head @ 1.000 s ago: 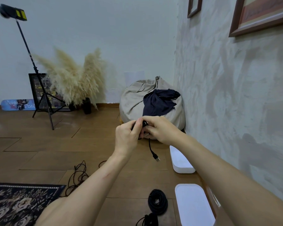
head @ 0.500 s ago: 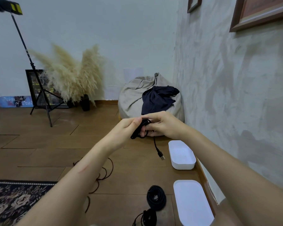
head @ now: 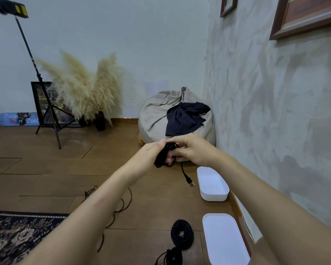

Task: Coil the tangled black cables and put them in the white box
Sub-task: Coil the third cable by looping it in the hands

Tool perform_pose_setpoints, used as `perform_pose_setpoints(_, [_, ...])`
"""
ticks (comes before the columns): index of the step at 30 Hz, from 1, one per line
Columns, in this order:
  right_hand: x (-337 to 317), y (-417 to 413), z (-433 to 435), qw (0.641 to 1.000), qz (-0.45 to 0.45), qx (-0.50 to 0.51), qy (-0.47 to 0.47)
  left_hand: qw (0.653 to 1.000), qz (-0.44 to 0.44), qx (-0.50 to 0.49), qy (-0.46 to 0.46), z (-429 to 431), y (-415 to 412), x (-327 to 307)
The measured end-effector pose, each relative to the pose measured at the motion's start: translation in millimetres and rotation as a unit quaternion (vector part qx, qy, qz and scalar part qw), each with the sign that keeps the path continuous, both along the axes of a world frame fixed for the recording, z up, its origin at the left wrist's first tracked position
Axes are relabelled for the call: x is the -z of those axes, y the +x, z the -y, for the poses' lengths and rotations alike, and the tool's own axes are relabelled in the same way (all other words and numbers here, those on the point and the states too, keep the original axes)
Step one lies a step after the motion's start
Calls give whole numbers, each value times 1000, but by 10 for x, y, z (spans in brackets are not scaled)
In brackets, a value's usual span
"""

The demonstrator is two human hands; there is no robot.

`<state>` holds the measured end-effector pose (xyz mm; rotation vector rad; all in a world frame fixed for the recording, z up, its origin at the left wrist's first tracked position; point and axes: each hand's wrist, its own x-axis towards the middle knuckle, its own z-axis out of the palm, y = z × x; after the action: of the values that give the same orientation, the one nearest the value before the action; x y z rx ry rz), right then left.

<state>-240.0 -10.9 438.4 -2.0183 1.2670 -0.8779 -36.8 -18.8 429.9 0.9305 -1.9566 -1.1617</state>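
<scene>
Both hands meet in mid-air above the floor around a small coiled black cable (head: 161, 156). My left hand (head: 151, 152) holds the bundle from the left and my right hand (head: 189, 149) pinches it from the right. A free cable end with a USB plug (head: 190, 182) hangs below the bundle, just left of the open white box (head: 212, 185) on the floor by the wall. A finished black coil (head: 182, 234) lies on the floor near me, with a second coil (head: 172, 256) below it. A loose tangled black cable (head: 120, 205) runs under my left forearm.
The white box lid (head: 225, 240) lies by the skirting at the right. A grey beanbag (head: 157, 119) with dark cloth sits in the corner. A tripod (head: 48, 111), pampas grass (head: 88, 88) and a patterned rug (head: 11, 236) stand to the left. The wall runs close on the right.
The hands have stayed together on the coil while turning it; the bundle now hangs lower from the left hand. The view has shifted slightly and the dangling plug sits closer to the white box.
</scene>
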Motion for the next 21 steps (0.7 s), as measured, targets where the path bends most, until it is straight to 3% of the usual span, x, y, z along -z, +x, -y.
perform_pose_setpoints(2, [12, 12, -50, 1000, -27, -11, -6, 998, 8, 58, 37, 53, 124, -16])
perform_pose_setpoints(5, [19, 17, -18, 997, -71, 0, -30, 995, 65, 76, -20, 67, 167, 6])
perform_pose_setpoints(8, [46, -2, 26, 994, -99, 6, -39, 995, 57, 80, -5, 69, 162, 25])
perform_pose_setpoints(10, [52, 3, 27, 995, -89, 9, -41, 997, 53, 55, -18, 55, 143, 40])
perform_pose_setpoints(14, [52, -3, 56, 999, -29, 26, -27, 978, 92, -62, -175, -4, -2, 144])
perform_pose_setpoints(21, [112, -24, 126, 998, -14, 41, -41, 962, 155, -74, -212, -101, -112, 103])
